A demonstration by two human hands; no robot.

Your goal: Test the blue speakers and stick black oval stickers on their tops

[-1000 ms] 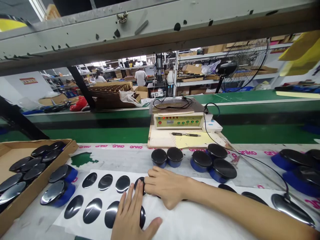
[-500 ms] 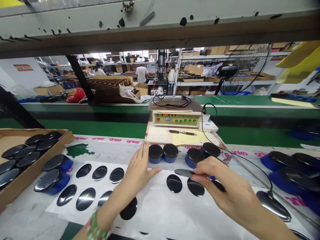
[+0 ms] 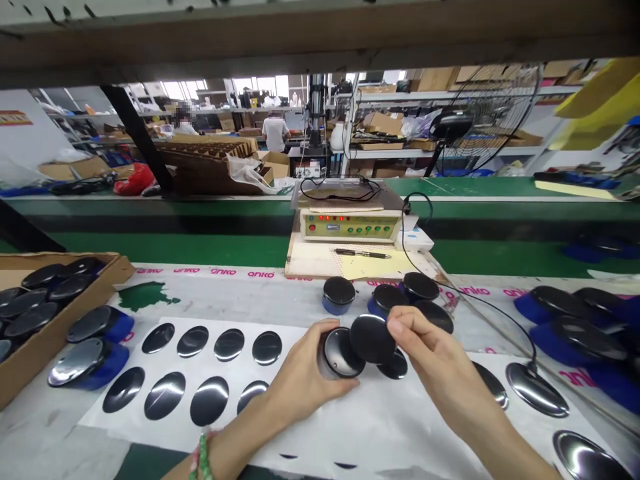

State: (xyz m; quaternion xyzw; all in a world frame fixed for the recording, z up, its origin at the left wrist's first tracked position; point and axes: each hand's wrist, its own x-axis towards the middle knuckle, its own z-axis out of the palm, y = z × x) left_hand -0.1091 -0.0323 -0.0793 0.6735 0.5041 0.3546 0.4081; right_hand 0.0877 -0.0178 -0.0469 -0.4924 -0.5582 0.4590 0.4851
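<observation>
My left hand (image 3: pixel 305 373) is wrapped round a black-topped round unit (image 3: pixel 344 352), its top tilted toward the right. Between the thumb and fingers of my right hand (image 3: pixel 425 347) is a thin black disc (image 3: pixel 373 339), held at its right edge. The disc overlaps the right side of the unit's top in view; whether they touch I cannot tell. Beneath both hands lies a white sheet (image 3: pixel 320 440) bearing rows of glossy black discs (image 3: pixel 209 400). Behind the hands stand several blue units with black tops (image 3: pixel 339 295).
An open cardboard box (image 3: pixel 113 280) of black-topped units is at the left. More blue units (image 3: pixel 575 340) stand at the right. A control box (image 3: pixel 350 227) with a cable sits behind, near a pen (image 3: pixel 363 253). Two people are in the background.
My left hand has closed round one of the standing units and brought it nearer. My right hand has moved the disc left, now facing me beside that unit. The camera view has shifted slightly.
</observation>
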